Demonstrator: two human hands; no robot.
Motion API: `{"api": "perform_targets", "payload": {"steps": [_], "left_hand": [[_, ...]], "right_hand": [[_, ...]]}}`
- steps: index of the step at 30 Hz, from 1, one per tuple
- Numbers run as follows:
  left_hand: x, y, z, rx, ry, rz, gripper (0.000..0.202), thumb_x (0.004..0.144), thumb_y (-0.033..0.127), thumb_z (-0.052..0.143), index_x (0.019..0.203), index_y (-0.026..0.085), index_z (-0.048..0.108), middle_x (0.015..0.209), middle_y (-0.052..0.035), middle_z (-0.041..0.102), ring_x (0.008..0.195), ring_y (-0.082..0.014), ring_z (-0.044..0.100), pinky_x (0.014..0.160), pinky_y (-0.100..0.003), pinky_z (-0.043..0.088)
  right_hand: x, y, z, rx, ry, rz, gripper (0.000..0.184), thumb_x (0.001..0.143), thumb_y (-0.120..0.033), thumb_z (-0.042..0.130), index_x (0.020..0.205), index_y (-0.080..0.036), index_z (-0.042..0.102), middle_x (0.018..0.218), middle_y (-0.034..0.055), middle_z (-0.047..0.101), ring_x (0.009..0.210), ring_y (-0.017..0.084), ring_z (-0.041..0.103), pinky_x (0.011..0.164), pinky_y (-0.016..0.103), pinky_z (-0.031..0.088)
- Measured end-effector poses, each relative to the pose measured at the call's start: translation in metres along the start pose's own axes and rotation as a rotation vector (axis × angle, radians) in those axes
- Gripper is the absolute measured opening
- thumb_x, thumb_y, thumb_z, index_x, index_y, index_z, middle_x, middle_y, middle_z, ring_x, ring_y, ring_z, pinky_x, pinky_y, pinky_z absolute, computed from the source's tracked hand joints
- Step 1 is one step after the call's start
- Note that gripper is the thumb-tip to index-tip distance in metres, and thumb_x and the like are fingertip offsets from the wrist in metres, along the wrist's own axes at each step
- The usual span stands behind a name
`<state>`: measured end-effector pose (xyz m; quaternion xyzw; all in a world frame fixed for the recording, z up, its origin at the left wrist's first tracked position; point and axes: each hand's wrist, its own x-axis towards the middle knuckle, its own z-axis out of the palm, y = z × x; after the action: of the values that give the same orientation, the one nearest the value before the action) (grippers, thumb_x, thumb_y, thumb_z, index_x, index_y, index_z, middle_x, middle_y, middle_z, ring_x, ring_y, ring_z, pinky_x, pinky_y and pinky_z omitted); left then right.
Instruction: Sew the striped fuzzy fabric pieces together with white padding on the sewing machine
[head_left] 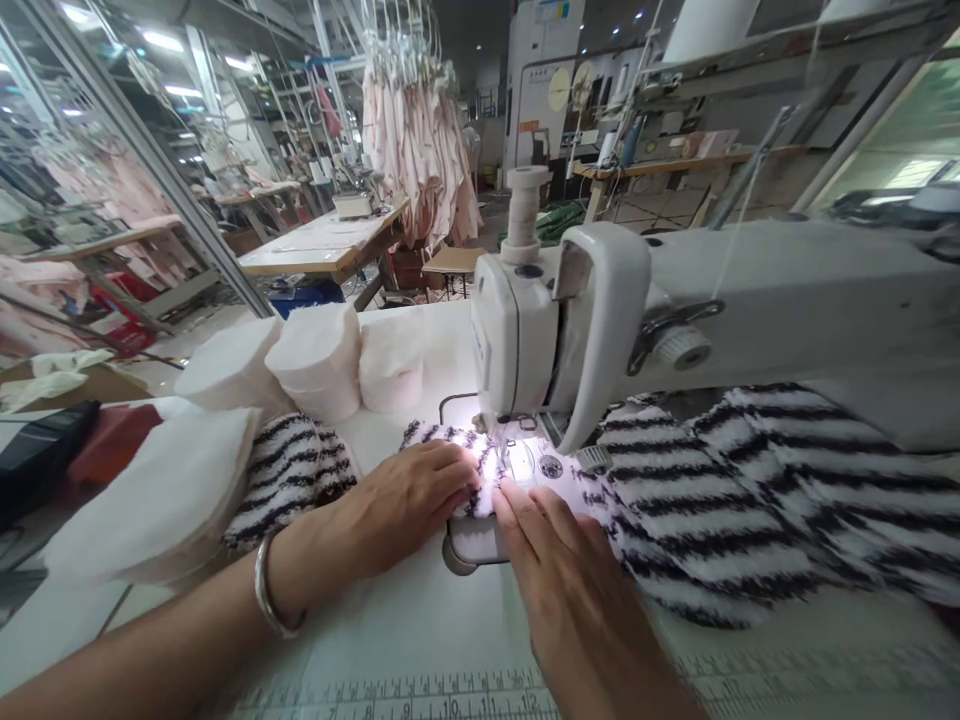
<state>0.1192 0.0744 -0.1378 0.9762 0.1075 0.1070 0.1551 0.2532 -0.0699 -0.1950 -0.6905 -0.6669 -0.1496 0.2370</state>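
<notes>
At sewing machine [525, 330]: left hand [405, 495], right hand [570, 580] flatten striped fabric [690, 500] edge (palms open).

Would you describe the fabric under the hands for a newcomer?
Find the white sewing machine. Beneath its lit head, the left hand and right hand press flat a fuzzy fabric. Its black-and-white stripes distinguish it from the plain white stacks behind.

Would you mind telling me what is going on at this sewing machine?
A person's left hand and right hand lie flat on a black-and-white striped fabric at the lit needle area of a white sewing machine. Most of the fabric trails off to the right under the machine's arm. Stacks of white cut pieces stand on the table to the left.
</notes>
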Motion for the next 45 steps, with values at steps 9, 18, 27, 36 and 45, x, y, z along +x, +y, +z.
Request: {"api": "perform_targets", "payload": {"steps": [9, 18, 27, 36, 45], "left_hand": [[0.006, 0.013, 0.008, 0.024, 0.046, -0.055, 0.019, 0.094, 0.015, 0.044, 0.104, 0.013, 0.059, 0.101, -0.0121, 0.059, 0.096, -0.023, 0.055, 0.082, -0.041, 0.051], [-0.011, 0.002, -0.012, -0.081, -0.098, 0.051, 0.03, 0.091, 0.005, 0.039, 0.113, 0.019, 0.054, 0.114, -0.0095, 0.062, 0.103, -0.0181, 0.059, 0.091, -0.033, 0.049], [-0.01, 0.025, 0.018, 0.005, 0.062, -0.109, 0.024, 0.09, 0.012, 0.046, 0.111, 0.019, 0.055, 0.109, -0.0094, 0.058, 0.1, -0.0225, 0.055, 0.086, -0.042, 0.051], [0.004, 0.046, 0.029, 0.136, 0.148, -0.246, 0.017, 0.09, 0.014, 0.045, 0.105, 0.015, 0.053, 0.102, -0.0124, 0.056, 0.093, -0.0253, 0.051, 0.077, -0.048, 0.052], [-0.005, 0.033, 0.019, -0.002, 0.09, -0.006, 0.013, 0.09, 0.025, 0.057, 0.101, 0.018, 0.057, 0.104, -0.006, 0.062, 0.096, -0.0206, 0.056, 0.084, -0.038, 0.05]], "right_hand": [[0.026, 0.03, -0.02, 0.181, -0.167, -0.005, 0.049, 0.087, -0.002, 0.027, 0.116, -0.023, 0.06, 0.111, 0.007, 0.059, 0.104, 0.023, 0.051, 0.085, 0.042, 0.046], [0.008, 0.003, -0.008, 0.091, -0.063, 0.082, 0.06, 0.077, 0.007, 0.028, 0.121, -0.021, 0.057, 0.106, 0.0077, 0.057, 0.102, 0.023, 0.051, 0.077, 0.039, 0.045], [0.022, 0.022, -0.021, 0.133, -0.132, 0.073, 0.054, 0.081, 0.004, 0.03, 0.112, -0.025, 0.063, 0.105, 0.0079, 0.057, 0.099, 0.022, 0.052, 0.083, 0.04, 0.046], [0.019, 0.029, -0.023, 0.027, -0.136, -0.001, 0.042, 0.084, -0.004, 0.041, 0.116, -0.023, 0.061, 0.108, 0.009, 0.056, 0.105, 0.024, 0.052, 0.085, 0.04, 0.05], [-0.04, 0.032, -0.042, 0.014, -0.055, -0.052, 0.065, 0.072, 0.008, 0.03, 0.128, -0.018, 0.052, 0.126, 0.0119, 0.047, 0.12, 0.024, 0.044, 0.092, 0.037, 0.049]]}}
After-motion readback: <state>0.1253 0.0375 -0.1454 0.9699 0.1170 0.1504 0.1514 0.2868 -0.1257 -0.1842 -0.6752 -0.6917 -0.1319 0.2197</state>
